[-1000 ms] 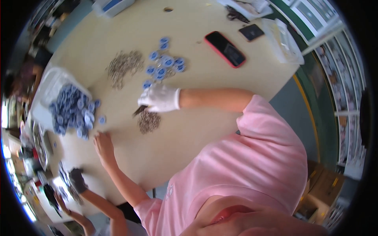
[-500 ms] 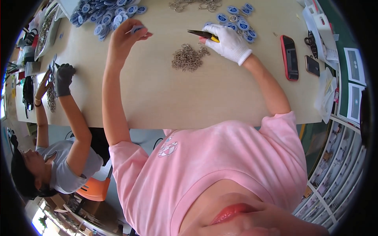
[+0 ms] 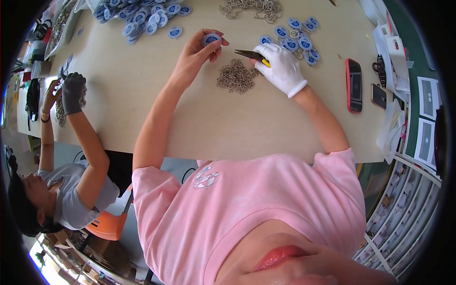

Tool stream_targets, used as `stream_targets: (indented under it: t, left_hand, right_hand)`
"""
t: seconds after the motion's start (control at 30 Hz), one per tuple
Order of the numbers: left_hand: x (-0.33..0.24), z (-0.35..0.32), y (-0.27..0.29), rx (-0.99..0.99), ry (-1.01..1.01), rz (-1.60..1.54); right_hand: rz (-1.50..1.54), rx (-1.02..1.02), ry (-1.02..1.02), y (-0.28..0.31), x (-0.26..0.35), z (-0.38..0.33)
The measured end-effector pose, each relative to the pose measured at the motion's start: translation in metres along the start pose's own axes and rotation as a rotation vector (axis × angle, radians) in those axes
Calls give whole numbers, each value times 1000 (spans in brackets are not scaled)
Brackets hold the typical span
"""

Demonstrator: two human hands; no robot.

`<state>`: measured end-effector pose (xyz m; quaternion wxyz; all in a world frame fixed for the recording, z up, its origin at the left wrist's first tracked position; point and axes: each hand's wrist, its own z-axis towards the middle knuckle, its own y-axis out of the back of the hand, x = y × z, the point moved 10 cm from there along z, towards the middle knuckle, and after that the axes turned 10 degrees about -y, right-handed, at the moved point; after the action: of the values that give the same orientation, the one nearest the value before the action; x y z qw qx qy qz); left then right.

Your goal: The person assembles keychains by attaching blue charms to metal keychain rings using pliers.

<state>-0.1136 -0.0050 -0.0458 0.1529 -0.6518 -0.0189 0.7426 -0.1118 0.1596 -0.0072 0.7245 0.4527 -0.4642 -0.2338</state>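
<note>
My bare left hand (image 3: 200, 51) pinches a round blue-and-white tag (image 3: 211, 40) between thumb and fingers above the table. In its white glove, my right hand (image 3: 281, 68) grips pliers with yellow-and-black handles (image 3: 267, 62); their dark jaws point left toward the tag without touching it. Just below the jaws lies a heap of small metal rings and chain links (image 3: 236, 77). Beyond my right hand several blue tags (image 3: 291, 44) lie loosely, a metal ring among them. A larger pile of the same tags (image 3: 139, 19) spreads at the far left.
Key rings with chains (image 3: 251, 8) lie at the far edge. A red-cased phone (image 3: 354, 85) and a smaller dark phone (image 3: 378, 95) rest at the right. On the left, a co-worker's gloved hand (image 3: 74, 92) works over another chain heap. A tray of metal parts (image 3: 61, 29) stands beyond.
My left hand has moved right from the large tag pile, carrying a tag toward the pliers. My right hand still holds the pliers. The whole view has shifted slightly.
</note>
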Motion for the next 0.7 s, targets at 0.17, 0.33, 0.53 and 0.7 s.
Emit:
stream_targets:
  t: [0.17, 0.33, 0.53, 0.7]
  left_hand:
    - [-5, -7, -22, 96, 42, 28]
    - [7, -21, -53, 310, 163, 42]
    - [11, -30, -62, 378, 168, 158]
    - [-2, -30, -63, 411, 49, 383]
  right_hand:
    - [294, 109, -119, 4, -8, 3]
    - [496, 197, -26, 14, 12, 2]
    - [461, 279, 18, 12, 21, -1]
    - [487, 274, 7, 14, 22, -2]
